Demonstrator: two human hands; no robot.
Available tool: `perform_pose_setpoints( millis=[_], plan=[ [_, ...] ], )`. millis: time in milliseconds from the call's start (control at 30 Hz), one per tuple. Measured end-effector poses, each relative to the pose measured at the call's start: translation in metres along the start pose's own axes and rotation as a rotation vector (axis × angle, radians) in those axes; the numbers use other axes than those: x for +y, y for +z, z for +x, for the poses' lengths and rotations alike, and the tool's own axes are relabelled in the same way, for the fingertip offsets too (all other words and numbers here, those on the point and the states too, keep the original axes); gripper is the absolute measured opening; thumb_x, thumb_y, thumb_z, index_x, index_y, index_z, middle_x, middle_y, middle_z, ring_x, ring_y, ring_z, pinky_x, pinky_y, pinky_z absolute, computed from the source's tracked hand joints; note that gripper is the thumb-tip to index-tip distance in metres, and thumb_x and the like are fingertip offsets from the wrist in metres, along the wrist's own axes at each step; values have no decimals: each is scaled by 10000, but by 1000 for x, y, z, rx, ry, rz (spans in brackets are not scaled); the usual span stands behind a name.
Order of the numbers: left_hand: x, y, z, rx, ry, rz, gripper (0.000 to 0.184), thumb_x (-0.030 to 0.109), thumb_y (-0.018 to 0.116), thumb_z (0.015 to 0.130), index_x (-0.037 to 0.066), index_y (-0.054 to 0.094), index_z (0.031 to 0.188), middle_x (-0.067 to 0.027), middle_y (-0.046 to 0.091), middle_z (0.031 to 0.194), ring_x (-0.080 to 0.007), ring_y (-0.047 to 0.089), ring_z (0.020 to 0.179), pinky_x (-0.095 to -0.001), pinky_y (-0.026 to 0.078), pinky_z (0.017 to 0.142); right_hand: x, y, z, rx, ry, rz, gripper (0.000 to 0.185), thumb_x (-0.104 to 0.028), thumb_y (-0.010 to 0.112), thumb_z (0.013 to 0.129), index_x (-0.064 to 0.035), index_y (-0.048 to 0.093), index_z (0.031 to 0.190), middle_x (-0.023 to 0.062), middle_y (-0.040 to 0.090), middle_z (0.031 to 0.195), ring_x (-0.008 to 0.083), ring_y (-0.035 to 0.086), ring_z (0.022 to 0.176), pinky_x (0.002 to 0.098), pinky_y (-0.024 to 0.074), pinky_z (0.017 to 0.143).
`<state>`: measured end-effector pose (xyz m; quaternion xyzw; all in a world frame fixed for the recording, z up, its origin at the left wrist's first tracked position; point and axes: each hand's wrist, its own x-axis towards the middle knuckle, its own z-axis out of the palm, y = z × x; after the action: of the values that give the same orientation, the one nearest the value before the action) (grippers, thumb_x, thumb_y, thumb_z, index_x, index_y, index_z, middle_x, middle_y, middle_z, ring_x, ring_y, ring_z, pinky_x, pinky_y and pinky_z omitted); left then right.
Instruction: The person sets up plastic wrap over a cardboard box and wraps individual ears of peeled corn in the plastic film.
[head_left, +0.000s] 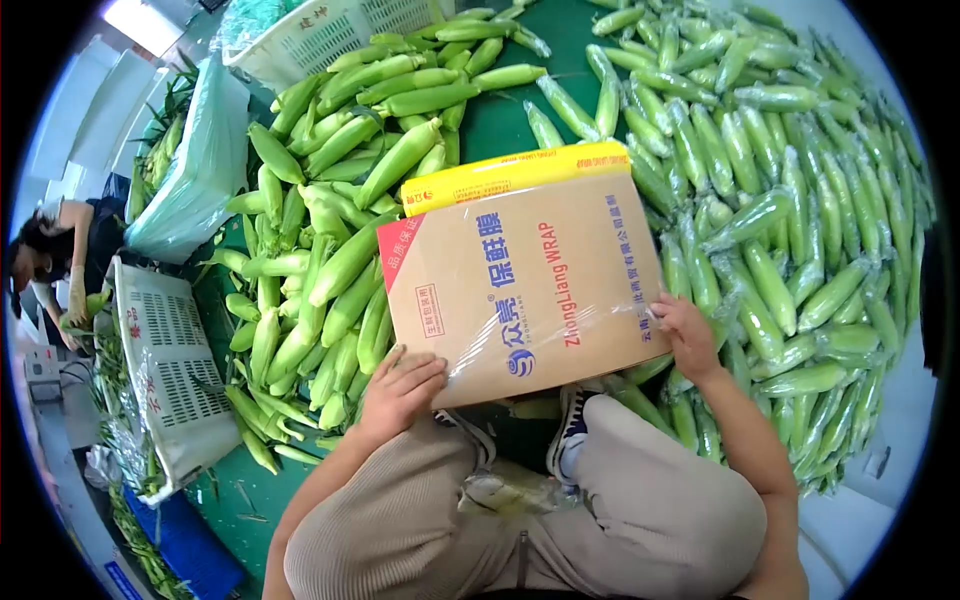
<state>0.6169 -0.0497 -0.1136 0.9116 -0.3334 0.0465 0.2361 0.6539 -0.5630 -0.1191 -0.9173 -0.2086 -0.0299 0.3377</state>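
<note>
A brown cardboard box [510, 300] with blue and red print lies over my lap. Shiny clear cling film [465, 365] stretches across its top. At the near left corner, my left hand [403, 388] is closed on the film's edge, fingers against the cardboard. On the right side, my right hand [688, 338] pinches the film's edge beside the box. A yellow cling film carton [515, 177] sits along the box's far edge. Beneath my lap, a film-wrapped corn cob [510, 490] lies between my legs.
Loose unwrapped corn cobs [340, 230] are heaped to the left, film-wrapped corn cobs [770, 250] to the right. White plastic crates [180, 370] stand at left and back on the green floor [515, 130]. Another person [70, 240] bends over corn at far left.
</note>
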Motion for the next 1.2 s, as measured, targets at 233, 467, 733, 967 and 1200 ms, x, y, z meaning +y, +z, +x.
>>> perform_pose_setpoints(
  millis=[233,467,733,967,1200],
  plan=[
    [13,43,-7,158,-170,-329,193,70,705,883,87,689,1074,-74,676,1299,-329,552,1337,-484,388,1164,7,37,6,185,232,-20,92,-84,541,1035,-33,606,994,221,400,1619,307,521,1383,402,391,1128],
    [-13,44,8,319,-24,-126,111,24,701,847,52,661,947,-99,694,1200,-355,600,1248,-488,451,1081,-3,58,14,249,431,264,108,-103,516,1061,-22,557,1003,190,314,1676,266,491,1390,309,400,1086],
    [-48,23,21,318,-52,-150,160,-31,710,862,11,664,1010,-149,686,1192,-365,626,1224,-463,502,1039,-41,73,8,280,340,45,75,-80,579,1001,-45,592,936,183,462,1578,404,440,1430,444,338,1179],
    [-51,14,3,353,-170,32,132,93,656,826,83,612,950,-130,734,1061,-358,692,1021,-533,540,917,-26,43,17,27,-155,-243,105,-117,661,860,-139,652,963,53,690,1303,312,542,1364,611,309,1169],
    [-34,-14,6,22,165,110,267,61,658,829,49,650,1096,-74,661,1352,-276,610,1292,-504,442,1133,-43,49,-2,19,-201,-183,68,-61,645,885,-87,652,947,65,709,1251,291,625,1274,587,397,1134]
  ],
)
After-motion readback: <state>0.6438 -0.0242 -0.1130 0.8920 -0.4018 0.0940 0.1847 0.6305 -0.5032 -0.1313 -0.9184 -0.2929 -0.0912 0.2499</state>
